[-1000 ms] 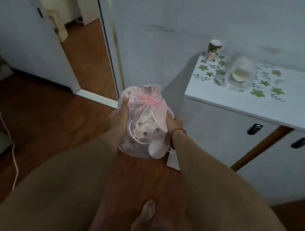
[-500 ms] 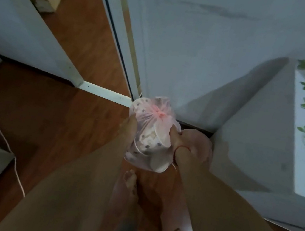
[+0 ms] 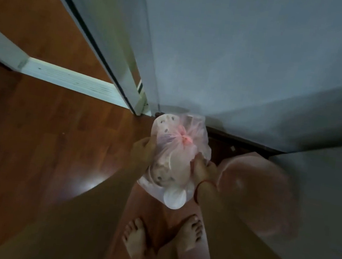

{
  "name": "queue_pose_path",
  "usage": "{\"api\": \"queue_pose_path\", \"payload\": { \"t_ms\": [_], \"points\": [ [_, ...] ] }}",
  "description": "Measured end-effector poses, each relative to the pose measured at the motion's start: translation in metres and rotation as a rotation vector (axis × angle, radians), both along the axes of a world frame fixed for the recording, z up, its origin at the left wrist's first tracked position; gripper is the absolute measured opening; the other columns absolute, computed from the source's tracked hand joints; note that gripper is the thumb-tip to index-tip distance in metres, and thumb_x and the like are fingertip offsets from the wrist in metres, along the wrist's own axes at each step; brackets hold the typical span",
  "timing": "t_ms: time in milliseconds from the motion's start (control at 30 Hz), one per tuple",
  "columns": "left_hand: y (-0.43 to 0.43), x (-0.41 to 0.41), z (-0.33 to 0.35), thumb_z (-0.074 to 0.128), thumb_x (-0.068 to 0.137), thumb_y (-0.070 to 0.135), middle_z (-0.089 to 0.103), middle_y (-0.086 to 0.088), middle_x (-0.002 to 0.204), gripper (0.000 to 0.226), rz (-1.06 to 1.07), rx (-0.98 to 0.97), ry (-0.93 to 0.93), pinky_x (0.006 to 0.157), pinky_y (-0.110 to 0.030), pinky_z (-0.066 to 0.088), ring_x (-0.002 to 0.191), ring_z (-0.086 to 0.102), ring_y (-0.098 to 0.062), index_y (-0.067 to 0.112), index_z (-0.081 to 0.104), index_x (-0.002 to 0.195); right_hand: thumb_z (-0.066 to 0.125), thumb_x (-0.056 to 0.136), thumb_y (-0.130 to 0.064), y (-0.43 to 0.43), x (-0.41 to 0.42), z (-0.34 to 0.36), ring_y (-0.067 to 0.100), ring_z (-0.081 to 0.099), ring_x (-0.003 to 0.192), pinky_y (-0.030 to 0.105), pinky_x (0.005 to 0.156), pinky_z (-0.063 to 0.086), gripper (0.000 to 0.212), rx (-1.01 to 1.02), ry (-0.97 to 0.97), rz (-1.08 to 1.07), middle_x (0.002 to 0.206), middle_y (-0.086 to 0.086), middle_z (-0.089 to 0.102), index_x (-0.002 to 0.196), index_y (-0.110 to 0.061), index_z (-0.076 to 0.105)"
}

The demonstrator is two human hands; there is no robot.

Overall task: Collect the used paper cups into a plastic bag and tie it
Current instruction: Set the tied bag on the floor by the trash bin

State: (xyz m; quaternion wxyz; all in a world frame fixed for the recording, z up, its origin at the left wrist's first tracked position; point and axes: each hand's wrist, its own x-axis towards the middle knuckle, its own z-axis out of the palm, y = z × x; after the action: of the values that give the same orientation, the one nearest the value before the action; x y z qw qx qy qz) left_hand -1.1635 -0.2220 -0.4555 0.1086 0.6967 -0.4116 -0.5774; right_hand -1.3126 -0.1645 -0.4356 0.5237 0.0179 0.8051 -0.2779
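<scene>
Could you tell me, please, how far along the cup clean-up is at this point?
Nearly finished. Done: the paper cups sit inside the translucent plastic bag, and its neck is gathered into a pink knot. In hand: the left hand and right hand hold the bag's sides above the wooden floor. Left: seemingly only disposal, perhaps in the pink bin beside it.

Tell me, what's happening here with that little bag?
A person standing barefoot on a wooden floor holds a see-through plastic bag between both hands, the left hand on one side and the right hand on the other. Paper cups show through it, and its top is already knotted shut. A round pinkish bin stands just to the right, beside a pale wall.
</scene>
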Motion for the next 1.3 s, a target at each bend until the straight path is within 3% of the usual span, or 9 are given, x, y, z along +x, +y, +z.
{"api": "queue_pose_path", "payload": {
  "t_ms": [100, 233, 367, 567, 700, 900, 1000, 1167, 1300],
  "points": [
    [-0.007, -0.024, -0.071, 0.044, 0.093, 0.058, 0.062, 0.001, 0.109, 0.049, 0.127, 0.083, 0.079, 0.096, -0.038, 0.047, 0.105, 0.06, -0.022, 0.021, 0.065, 0.116, 0.059, 0.084, -0.041, -0.016, -0.016, -0.075, 0.03, 0.06, 0.102, 0.034, 0.079, 0.044, 0.06, -0.009, 0.04, 0.016, 0.123, 0.011, 0.061, 0.134, -0.012, 0.046],
    [-0.007, -0.05, -0.141, 0.051, 0.085, 0.067, 0.065, 0.007, 0.103, 0.059, 0.027, 0.091, 0.11, 0.065, -0.016, 0.05, 0.08, 0.061, -0.005, 0.021, 0.063, 0.121, 0.058, 0.089, -0.036, -0.032, -0.039, -0.139, 0.03, 0.057, 0.112, 0.028, 0.081, 0.039, 0.057, -0.026, 0.115, 0.045, 0.127, 0.01, 0.056, 0.138, -0.012, 0.041],
    [0.001, -0.064, -0.189, 0.062, 0.073, 0.073, 0.066, 0.003, 0.122, 0.074, -0.034, 0.105, 0.114, 0.094, -0.036, 0.053, 0.106, 0.065, -0.018, 0.022, 0.062, 0.126, 0.055, 0.092, -0.024, -0.036, -0.048, -0.182, 0.028, 0.057, 0.109, 0.023, 0.081, 0.035, 0.045, -0.018, 0.186, 0.057, 0.127, 0.013, 0.058, 0.132, -0.007, 0.045],
    [0.0, -0.073, -0.23, 0.063, 0.068, 0.077, 0.071, -0.001, 0.114, 0.08, -0.07, 0.029, 0.171, 0.094, -0.044, 0.055, 0.105, 0.069, -0.02, 0.022, 0.059, 0.125, 0.04, 0.099, -0.017, -0.041, -0.056, -0.177, 0.031, 0.05, 0.125, 0.026, 0.093, 0.039, 0.04, 0.036, 0.289, 0.107, 0.138, 0.016, 0.051, 0.135, -0.001, 0.045],
    [-0.008, -0.071, -0.132, 0.05, 0.087, 0.065, 0.067, 0.005, 0.093, 0.062, -0.126, -0.007, 0.04, 0.069, -0.015, 0.05, 0.082, 0.066, -0.009, 0.011, 0.061, 0.115, 0.037, 0.1, -0.026, -0.04, -0.051, -0.116, 0.034, 0.045, 0.13, 0.031, 0.103, 0.037, 0.047, 0.047, 0.272, 0.242, 0.143, 0.018, 0.045, 0.139, 0.0, 0.041],
    [-0.038, -0.06, 0.05, 0.049, 0.098, 0.031, 0.074, -0.015, 0.096, 0.036, -0.297, -0.312, -0.305, 0.075, -0.032, 0.057, 0.087, 0.072, -0.027, 0.007, 0.074, 0.108, 0.046, 0.096, -0.038, -0.057, -0.036, 0.063, 0.03, 0.044, 0.133, 0.035, 0.111, 0.034, 0.052, -0.093, 0.248, 0.473, 0.145, 0.016, 0.046, 0.136, -0.005, 0.046],
    [-0.05, -0.068, 0.173, 0.04, 0.097, 0.046, 0.059, -0.024, 0.13, 0.062, -0.375, -0.225, -0.361, 0.105, -0.039, 0.043, 0.123, 0.055, -0.036, -0.006, 0.058, 0.124, 0.045, 0.096, -0.039, -0.058, -0.037, 0.182, 0.03, 0.038, 0.139, 0.038, 0.115, 0.03, 0.058, -0.135, 0.308, 0.631, 0.151, 0.012, 0.038, 0.144, -0.007, 0.035],
    [-0.039, -0.068, 0.371, 0.042, 0.097, 0.042, 0.069, -0.019, 0.11, 0.053, -0.479, -0.468, -0.376, 0.086, -0.032, 0.049, 0.104, 0.064, -0.035, -0.004, 0.066, 0.107, 0.044, 0.096, -0.04, -0.033, -0.04, 0.369, 0.029, 0.039, 0.138, 0.043, 0.115, 0.029, 0.058, -0.283, 0.517, 0.653, 0.149, 0.012, 0.04, 0.144, -0.009, 0.035],
    [0.017, -0.072, 0.497, 0.044, 0.095, 0.042, 0.066, -0.017, 0.118, 0.053, -0.522, -0.617, -0.299, 0.092, -0.036, 0.049, 0.109, 0.062, -0.033, -0.002, 0.063, 0.115, 0.041, 0.098, -0.035, 0.033, -0.039, 0.493, 0.028, 0.036, 0.139, 0.042, 0.117, 0.027, 0.053, -0.36, 0.725, 0.626, 0.15, 0.011, 0.038, 0.142, -0.007, 0.038]
  ]
}}
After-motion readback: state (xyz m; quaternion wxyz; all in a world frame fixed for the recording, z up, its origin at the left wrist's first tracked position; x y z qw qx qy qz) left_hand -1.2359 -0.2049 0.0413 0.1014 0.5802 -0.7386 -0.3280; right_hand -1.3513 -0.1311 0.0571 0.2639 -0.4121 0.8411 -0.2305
